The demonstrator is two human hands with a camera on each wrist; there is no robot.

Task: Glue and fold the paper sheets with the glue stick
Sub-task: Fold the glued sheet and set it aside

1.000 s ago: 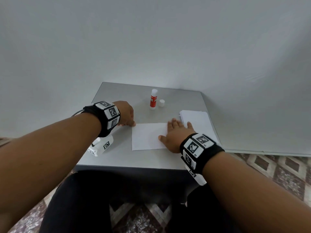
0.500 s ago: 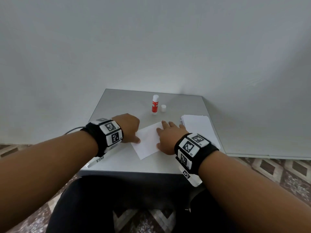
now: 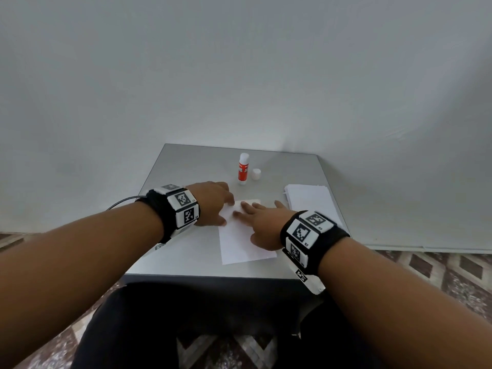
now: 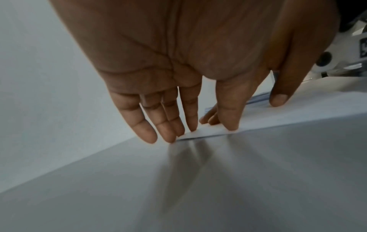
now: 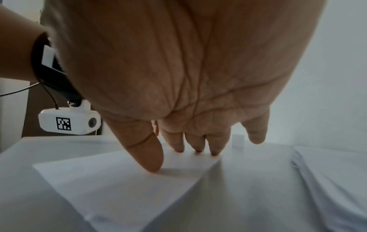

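Observation:
A white paper sheet point(image 3: 239, 243) lies on the grey table point(image 3: 186, 251), its long side now running away from me. My left hand point(image 3: 213, 206) touches its far left corner with straight fingers point(image 4: 190, 116). My right hand point(image 3: 259, 222) lies flat on the sheet point(image 5: 111, 180), with straight fingertips point(image 5: 196, 144) and thumb pressing down. The red and white glue stick point(image 3: 243, 169) stands upright and uncapped at the back of the table. Its white cap point(image 3: 256, 174) sits just to its right.
A stack of white paper sheets point(image 3: 311, 203) lies at the right edge of the table, seen also as the stack point(image 5: 327, 180) in the right wrist view. A white wall stands right behind the table. My lap lies below the front edge.
Both hands turned the sheet on the table from lying crosswise to lying lengthwise. The left hand slid right onto the sheet's far corner, and the right hand stayed on it.

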